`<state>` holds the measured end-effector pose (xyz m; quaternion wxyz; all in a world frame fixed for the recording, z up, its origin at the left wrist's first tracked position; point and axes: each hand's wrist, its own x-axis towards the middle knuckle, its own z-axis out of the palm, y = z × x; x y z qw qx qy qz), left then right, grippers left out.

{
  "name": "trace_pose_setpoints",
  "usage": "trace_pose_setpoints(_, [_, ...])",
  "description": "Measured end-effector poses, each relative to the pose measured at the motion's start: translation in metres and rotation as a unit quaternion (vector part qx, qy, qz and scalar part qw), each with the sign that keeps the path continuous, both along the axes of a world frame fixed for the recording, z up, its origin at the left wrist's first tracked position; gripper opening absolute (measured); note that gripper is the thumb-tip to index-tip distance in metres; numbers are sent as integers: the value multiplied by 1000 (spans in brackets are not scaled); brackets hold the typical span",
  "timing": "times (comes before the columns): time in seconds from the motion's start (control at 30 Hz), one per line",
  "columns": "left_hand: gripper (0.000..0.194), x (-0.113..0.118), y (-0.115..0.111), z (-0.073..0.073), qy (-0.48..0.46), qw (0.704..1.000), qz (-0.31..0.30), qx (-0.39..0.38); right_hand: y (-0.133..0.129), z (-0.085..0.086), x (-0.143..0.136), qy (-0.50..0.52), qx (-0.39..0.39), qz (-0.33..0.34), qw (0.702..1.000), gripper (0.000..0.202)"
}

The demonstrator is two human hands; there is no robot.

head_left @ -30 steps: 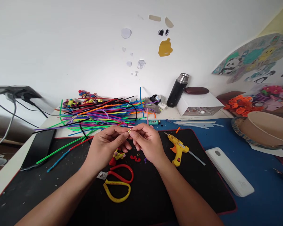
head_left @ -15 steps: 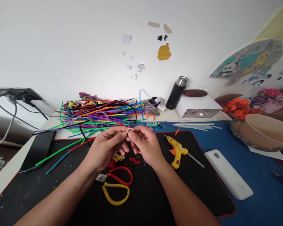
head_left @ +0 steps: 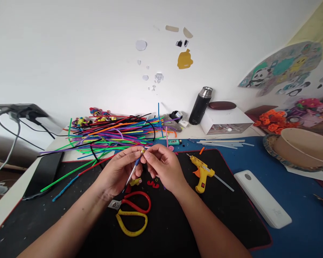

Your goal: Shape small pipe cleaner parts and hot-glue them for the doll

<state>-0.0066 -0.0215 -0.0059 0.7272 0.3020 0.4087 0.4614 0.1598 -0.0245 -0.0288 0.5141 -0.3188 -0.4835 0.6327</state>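
Above the black mat (head_left: 161, 229), my left hand (head_left: 118, 168) is closed, with a slim pen-like tool (head_left: 130, 175) slanting down from its fingers. The tool has a blue part near the top and a silver shaft; its exact kind is unclear. My right hand (head_left: 165, 163) pinches a tiny yellow piece (head_left: 143, 151) at the tool's upper end, fingertips almost touching those of the left. Below the hands lie scissors (head_left: 136, 213) with red and yellow handles, red curled pieces (head_left: 153, 184) and a small yellow figure (head_left: 136, 182), partly hidden.
A yellow hot glue gun (head_left: 203, 173) lies right of my hands, beside a white power bank (head_left: 262, 199). Colourful pipe cleaners (head_left: 115, 132) pile up at the back left near a phone (head_left: 43, 173). Behind stand a black flask (head_left: 201, 105) and a white box (head_left: 226, 120).
The blue and silver tool now shows clearly under my left fingers, where it was hidden before. Both hands have shifted very slightly left, still pinched together.
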Motion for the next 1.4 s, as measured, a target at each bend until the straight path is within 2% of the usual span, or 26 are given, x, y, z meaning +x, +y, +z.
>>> trace_pose_setpoints(0.2, [40,-4,1,-2,40,998,28,28,1,-3,-1,-7,-4,-11,1000,41])
trace_pose_setpoints(0.33, [38,-8,1,-4,56,997,23,56,2,-8,-1,-20,2,-18,1000,38])
trace_pose_setpoints(0.57, [42,-8,1,-4,58,997,16,57,2,-9,-2,-37,2,-29,999,37])
trace_pose_setpoints(0.7, [44,-8,0,-2,96,991,13,89,2,-10,-2,-39,11,-32,999,36])
trace_pose_setpoints(0.93, [43,-12,-2,-5,207,967,-28,145,2,-11,-1,-69,14,-37,997,36])
trace_pose_setpoints(1.2, [48,-11,-3,4,347,912,-30,215,4,-8,0,-42,-3,-68,997,37])
trace_pose_setpoints(1.4, [45,-16,1,-4,307,933,-8,186,5,-7,3,-12,-54,-40,998,37])
